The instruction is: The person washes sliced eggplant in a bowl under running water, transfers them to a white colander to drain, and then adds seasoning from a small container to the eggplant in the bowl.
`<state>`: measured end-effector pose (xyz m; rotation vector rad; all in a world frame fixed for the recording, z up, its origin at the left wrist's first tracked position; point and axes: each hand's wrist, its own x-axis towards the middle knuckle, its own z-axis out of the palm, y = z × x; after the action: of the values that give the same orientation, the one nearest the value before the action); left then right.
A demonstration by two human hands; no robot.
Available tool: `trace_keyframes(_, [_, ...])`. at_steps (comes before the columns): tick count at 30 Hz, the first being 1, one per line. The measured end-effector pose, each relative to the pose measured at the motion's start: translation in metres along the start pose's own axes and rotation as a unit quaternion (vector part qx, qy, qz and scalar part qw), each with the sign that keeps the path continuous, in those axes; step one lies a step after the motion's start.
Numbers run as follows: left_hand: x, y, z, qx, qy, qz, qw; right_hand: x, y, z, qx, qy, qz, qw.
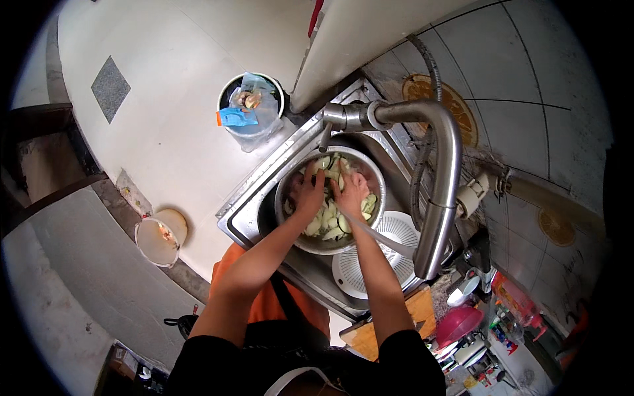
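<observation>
A metal basin (378, 177) stands in the sink, filled with pale green vegetable slices (333, 223), some edged with dark skin. Both my hands are down inside it, side by side. My left hand (309, 195) is curled into the slices, its fingertips partly buried. Close beside it, my right hand (351, 194) has its fingers bent round slices, with the thumb turned toward the left hand. From the faucet (441, 191) a whitish stream runs toward the basin, near my right forearm. A white plastic strainer (350, 274) lies in the sink, partly beneath the right forearm.
The steel sink (239, 212) meets a tiled wall on the right. Beyond its left rim stands a bin (224, 99) with plastic bags in it. A whitish bucket (177, 224) is farther left. A wooden board (422, 309) and a pink bowl (459, 323) sit at the near right.
</observation>
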<state>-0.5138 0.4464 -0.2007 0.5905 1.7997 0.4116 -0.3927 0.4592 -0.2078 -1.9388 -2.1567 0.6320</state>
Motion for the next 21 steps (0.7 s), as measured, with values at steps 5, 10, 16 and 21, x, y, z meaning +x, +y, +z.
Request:
trace_keyframes(5, [0.017,-0.010,0.015,-0.293,-0.073,-0.092,0.949,-0.011,0.008,0.040,0.260,-0.005,0.137,0.956])
trace_keyframes(10, [0.020,-0.031,0.010,-0.465,-0.207,-0.208,0.836,-0.040,-0.027,0.015,0.378,-0.107,0.208,0.896])
trace_keyframes(16, [0.014,-0.062,0.020,-0.589,-0.278,-0.253,0.715,-0.058,-0.079,0.006,0.103,0.085,-0.008,0.991])
trace_keyframes(21, [-0.027,-0.023,-0.002,-0.410,-0.279,-0.240,0.834,-0.022,-0.008,0.012,0.205,-0.039,0.108,0.972])
